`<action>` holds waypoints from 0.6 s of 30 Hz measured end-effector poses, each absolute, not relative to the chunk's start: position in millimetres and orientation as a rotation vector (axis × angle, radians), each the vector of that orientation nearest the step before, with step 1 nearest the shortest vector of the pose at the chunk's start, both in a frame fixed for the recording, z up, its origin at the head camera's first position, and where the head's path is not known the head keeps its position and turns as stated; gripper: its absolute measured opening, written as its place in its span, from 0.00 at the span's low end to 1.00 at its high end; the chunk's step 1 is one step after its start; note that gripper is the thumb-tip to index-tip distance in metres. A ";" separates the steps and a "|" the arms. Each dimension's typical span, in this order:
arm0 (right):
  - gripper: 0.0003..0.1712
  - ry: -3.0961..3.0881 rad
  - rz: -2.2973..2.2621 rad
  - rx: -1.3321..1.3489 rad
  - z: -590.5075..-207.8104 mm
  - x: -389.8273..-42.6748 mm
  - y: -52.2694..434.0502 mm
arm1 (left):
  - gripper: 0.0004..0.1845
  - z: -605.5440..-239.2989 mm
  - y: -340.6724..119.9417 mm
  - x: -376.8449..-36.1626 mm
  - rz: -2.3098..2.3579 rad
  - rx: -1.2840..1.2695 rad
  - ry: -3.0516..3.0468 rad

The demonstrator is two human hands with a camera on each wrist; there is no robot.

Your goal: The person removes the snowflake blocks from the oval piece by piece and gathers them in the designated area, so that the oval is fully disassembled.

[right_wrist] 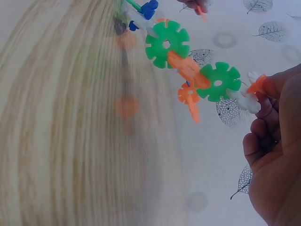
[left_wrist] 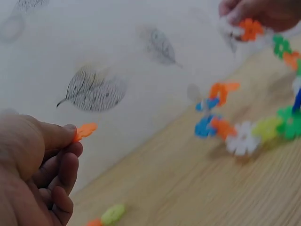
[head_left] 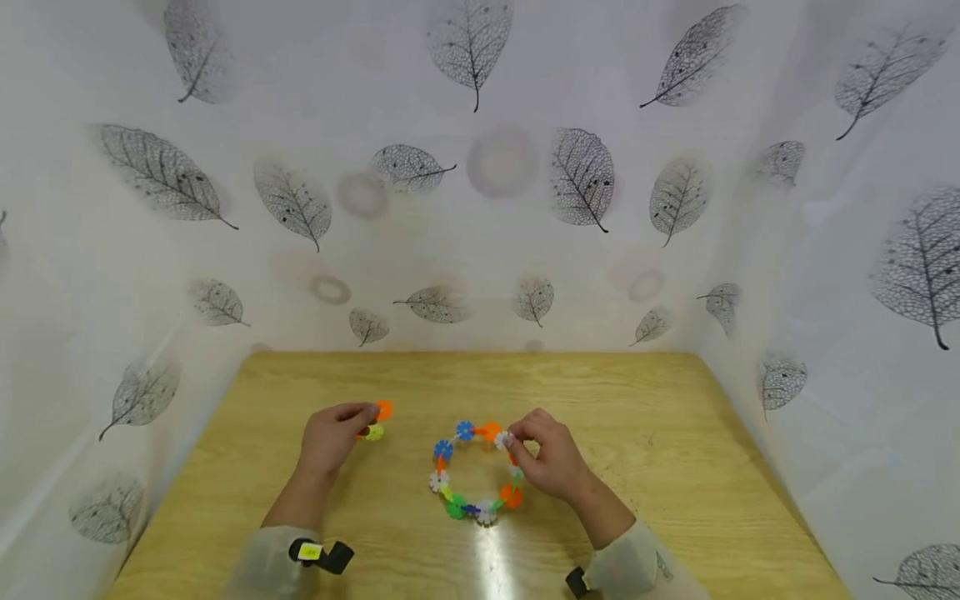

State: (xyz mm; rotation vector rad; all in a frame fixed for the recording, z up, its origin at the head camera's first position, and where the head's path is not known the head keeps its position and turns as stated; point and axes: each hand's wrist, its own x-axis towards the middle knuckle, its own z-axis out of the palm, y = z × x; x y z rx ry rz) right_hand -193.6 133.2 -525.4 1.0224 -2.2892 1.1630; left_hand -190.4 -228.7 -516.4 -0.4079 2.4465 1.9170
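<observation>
A ring of snapped-together plastic snowflake pieces (head_left: 474, 472) in blue, orange, white, green and yellow stands on the wooden table (head_left: 645, 417). My right hand (head_left: 551, 458) pinches the ring's far right part, at a white and an orange piece (right_wrist: 251, 92). My left hand (head_left: 333, 433) is apart to the left and pinches a single orange snowflake piece (head_left: 383, 410) between thumb and fingers, lifted off the table (left_wrist: 84, 131). A loose yellow-green piece (head_left: 374, 432) and an orange one (left_wrist: 94, 222) lie on the table just under that hand.
White cloth walls printed with grey leaves (head_left: 480, 208) close the table in at the back and on both sides. A wrist camera strap (head_left: 322, 554) sits on each sleeve.
</observation>
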 end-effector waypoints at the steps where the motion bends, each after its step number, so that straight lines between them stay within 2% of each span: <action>1: 0.12 -2.290 1.163 1.020 -526.0 -193.1 133.7 | 0.22 -519.4 -233.5 -190.6 1.906 -0.435 2.465; 8: 0.09 -2.298 1.159 1.015 -526.1 -192.4 133.9 | 0.26 -535.1 -262.7 -187.3 1.744 -0.603 2.561; 18: 0.10 -2.272 1.176 1.029 -527.8 -193.0 133.7 | 0.23 -550.8 -286.0 -187.8 1.413 -0.534 2.804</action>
